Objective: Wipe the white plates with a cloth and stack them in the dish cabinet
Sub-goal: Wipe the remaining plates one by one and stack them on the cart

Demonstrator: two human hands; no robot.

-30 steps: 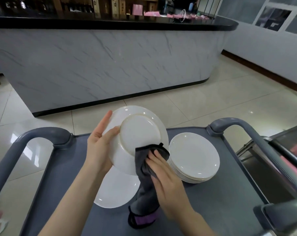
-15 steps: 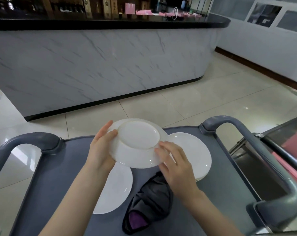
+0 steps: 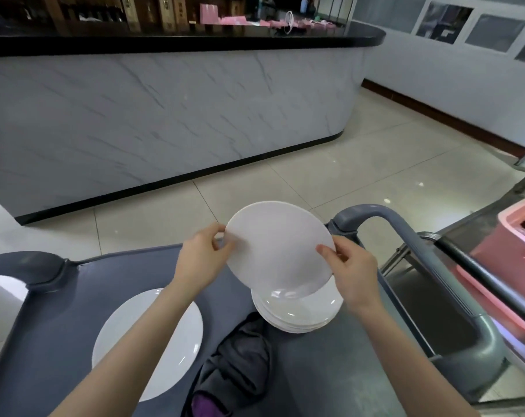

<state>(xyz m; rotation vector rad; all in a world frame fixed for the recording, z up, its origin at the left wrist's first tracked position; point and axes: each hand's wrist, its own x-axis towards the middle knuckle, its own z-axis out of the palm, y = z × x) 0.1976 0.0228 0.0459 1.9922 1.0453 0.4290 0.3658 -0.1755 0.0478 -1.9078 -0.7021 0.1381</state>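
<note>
I hold a white plate (image 3: pixel 278 246) in the air with both hands, its face tilted toward me. My left hand (image 3: pixel 202 257) grips its left rim and my right hand (image 3: pixel 350 270) grips its right rim. The plate hangs just above a stack of white plates (image 3: pixel 300 311) on the grey cart top (image 3: pixel 360 371). One single white plate (image 3: pixel 125 341) lies flat on the cart's left side, partly hidden by my left forearm. A dark grey cloth (image 3: pixel 235 368) with a purple patch lies crumpled on the cart between my arms.
The cart has grey curved handles at the left (image 3: pixel 29 266) and right (image 3: pixel 384 218). A marble-fronted counter (image 3: pixel 165 115) with a black top stands ahead across the tiled floor. A pink bin (image 3: pixel 514 251) sits at the right, with a metal frame beside the cart.
My right hand let go of the cloth, which now lies on the cart, and took the plate's rim. The plate was turned over and moved right, above the stack.
</note>
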